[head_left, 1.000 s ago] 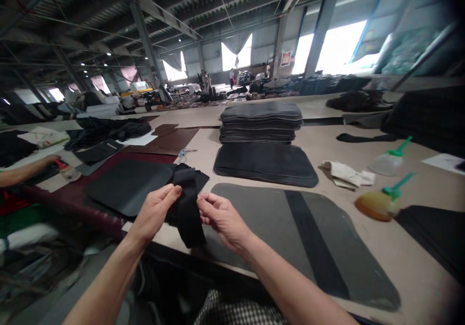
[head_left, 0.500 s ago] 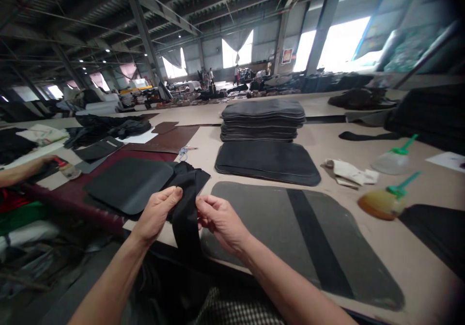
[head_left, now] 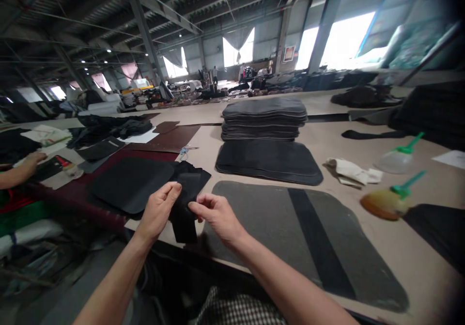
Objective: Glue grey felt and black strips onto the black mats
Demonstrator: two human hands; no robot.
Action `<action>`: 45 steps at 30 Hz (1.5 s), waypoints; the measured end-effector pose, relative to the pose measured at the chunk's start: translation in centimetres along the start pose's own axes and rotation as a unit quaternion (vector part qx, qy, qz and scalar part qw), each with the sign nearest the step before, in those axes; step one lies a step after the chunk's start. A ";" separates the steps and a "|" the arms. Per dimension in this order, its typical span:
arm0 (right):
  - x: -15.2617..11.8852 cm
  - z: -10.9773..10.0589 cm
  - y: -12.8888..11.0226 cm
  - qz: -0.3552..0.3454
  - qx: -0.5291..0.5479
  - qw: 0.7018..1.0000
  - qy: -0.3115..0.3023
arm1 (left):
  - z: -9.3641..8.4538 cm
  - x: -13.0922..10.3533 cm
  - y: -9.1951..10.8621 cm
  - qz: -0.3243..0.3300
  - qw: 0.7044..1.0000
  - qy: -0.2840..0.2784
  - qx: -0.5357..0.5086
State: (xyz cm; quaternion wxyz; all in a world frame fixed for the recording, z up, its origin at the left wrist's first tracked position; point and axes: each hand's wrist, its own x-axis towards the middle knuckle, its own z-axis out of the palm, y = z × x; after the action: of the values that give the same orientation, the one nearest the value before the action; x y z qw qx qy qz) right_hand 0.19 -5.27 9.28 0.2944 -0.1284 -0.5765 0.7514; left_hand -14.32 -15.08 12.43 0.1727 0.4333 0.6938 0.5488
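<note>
Between my two hands hangs a black fabric strip [head_left: 185, 225] at the table's front edge. My left hand [head_left: 160, 209] pinches its left side between thumb and fingers. On the other side, my right hand [head_left: 216, 216] is closed on its right edge. Behind the strip lies a heap of black fabric pieces [head_left: 201, 176]. To the right, a dark grey panel [head_left: 261, 228] lies flat with a black band [head_left: 319, 242] across it. Black rounded panels [head_left: 131, 182] rest at the left on maroon material.
A tall stack of dark panels [head_left: 263, 119] stands behind a lower black stack [head_left: 269, 162]. Two bottles with green nozzles [head_left: 395, 160] [head_left: 385, 203] and a crumpled cloth [head_left: 354, 172] are at right. Another person's hand [head_left: 31, 165] is at far left, near a red-capped bottle [head_left: 71, 169].
My right hand has shifted slightly left and down along the strip, whose hanging end is now shorter and turned. The other person's hand at far left has moved left, away from the red-capped bottle.
</note>
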 end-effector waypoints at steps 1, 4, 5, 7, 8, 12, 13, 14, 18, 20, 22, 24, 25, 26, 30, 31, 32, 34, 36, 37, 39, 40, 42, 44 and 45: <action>0.4 0.1 0.2 0.002 -0.001 1.000 0.015 | 0.0 0.0 0.0 -0.002 1.000 0.000 -0.007; 1.5 0.3 0.7 0.000 0.004 0.999 0.047 | 0.0 0.0 -0.4 -0.018 0.998 -0.024 -0.052; 1.7 0.4 0.8 -0.003 0.010 0.999 0.053 | 0.0 0.0 -0.7 -0.022 0.998 -0.022 -0.062; 2.0 0.6 1.1 -0.007 0.026 0.998 0.059 | 0.0 -0.1 -1.3 -0.022 0.998 0.010 -0.052; 2.1 0.7 1.2 -0.005 0.035 0.998 0.058 | 0.0 -0.1 -1.7 -0.018 0.999 0.033 -0.033; 2.0 1.0 1.8 0.008 0.075 0.996 0.049 | -0.5 0.0 -2.5 0.002 0.997 0.069 0.032; 2.0 1.0 1.9 0.010 0.085 0.995 0.047 | -0.6 0.0 -2.6 0.010 0.997 0.069 0.036; 1.9 1.0 2.0 0.012 0.093 0.995 0.045 | -0.6 0.1 -2.6 0.017 0.997 0.070 0.042; 1.9 0.8 2.4 0.017 0.115 0.993 0.037 | -0.7 0.3 -2.3 0.038 0.989 0.081 0.114; 1.9 0.6 2.5 0.020 0.124 0.991 0.039 | -0.8 0.5 -2.4 0.051 0.982 0.094 0.156; 1.7 0.4 2.4 0.026 0.127 0.990 0.045 | -1.1 0.9 -2.7 0.069 0.975 0.106 0.183; 1.3 0.2 2.1 0.032 0.134 0.989 0.045 | -1.5 1.7 -3.3 0.089 0.964 0.124 0.216; 0.9 0.1 1.8 0.034 0.148 0.988 0.039 | -1.7 2.3 -3.7 0.098 0.955 0.136 0.246; 0.4 -0.1 1.5 0.034 0.168 0.985 0.028 | -1.9 3.0 -4.2 0.102 0.942 0.146 0.285; -2.7 -1.0 -1.3 0.006 0.228 0.973 -0.019 | -2.2 6.3 -6.6 0.077 0.894 0.151 0.415; -3.7 -1.4 -2.1 0.004 0.232 0.972 -0.019 | -2.1 7.1 -7.2 0.068 0.890 0.146 0.426; -4.6 -1.8 -2.9 0.009 0.234 0.972 -0.014 | -1.9 7.9 -7.6 0.062 0.889 0.141 0.431; -6.3 -2.6 -4.1 0.025 0.228 0.973 0.006 | -1.6 9.4 -8.3 0.052 0.887 0.125 0.441; -7.7 -3.5 -4.6 0.038 0.202 0.978 0.029 | -1.3 10.6 -8.3 0.052 0.886 0.114 0.446; -8.2 -3.9 -4.6 0.040 0.188 0.981 0.041 | -1.1 10.9 -8.0 0.055 0.884 0.115 0.449; -9.1 -4.7 -4.2 0.041 0.162 0.984 0.058 | -0.7 10.9 -6.8 0.075 0.883 0.132 0.445; -9.5 -5.0 -3.8 0.038 0.149 0.986 0.064 | -0.4 10.4 -6.0 0.084 0.892 0.134 0.424; -10.0 -5.6 -3.2 0.020 0.117 0.990 0.073 | 0.6 8.2 -4.2 0.072 0.942 0.065 0.322; -10.4 -5.9 -2.6 0.007 0.082 0.993 0.085 | 2.0 4.8 -2.4 -0.011 0.980 -0.134 0.144; -10.6 -6.1 -2.3 0.008 0.070 0.994 0.088 | 2.9 2.8 -1.7 -0.078 0.960 -0.264 0.056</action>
State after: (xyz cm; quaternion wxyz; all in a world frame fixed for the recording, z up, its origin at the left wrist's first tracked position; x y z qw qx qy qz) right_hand 12.47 -6.35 8.04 0.3462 -0.1781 -0.4928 0.7782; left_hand -14.52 -11.13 10.58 0.3674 0.5164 0.6848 0.3598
